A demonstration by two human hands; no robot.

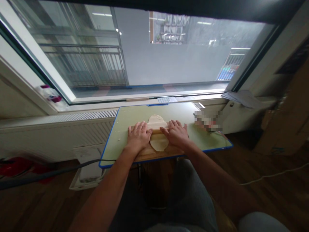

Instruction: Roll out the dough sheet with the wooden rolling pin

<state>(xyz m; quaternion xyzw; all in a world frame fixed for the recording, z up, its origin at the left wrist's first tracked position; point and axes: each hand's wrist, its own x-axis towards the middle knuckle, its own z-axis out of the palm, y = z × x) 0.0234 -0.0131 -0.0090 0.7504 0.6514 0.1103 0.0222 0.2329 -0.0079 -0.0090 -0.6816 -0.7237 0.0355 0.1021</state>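
A pale rolling pin [157, 126] lies crosswise over a flat, rounded sheet of dough [159, 142]. The dough shows on both the far and near sides of the pin and rests on a wooden board [146, 154]. My left hand [138, 135] presses on the pin's left part, its fingers bent over the top and its thumb pointing inward. On the right part, my right hand [177, 132] bears down the same way, its thumb near the pin's middle. Both hands cover the pin's ends.
The board lies on a light green folding table [130, 114] with a blue rim. A blurred-out item [208, 121] sits at its right. Behind are a radiator [96, 129] and a windowsill with a bottle [51, 95]. A dark cable [82, 165] reaches the table's left corner.
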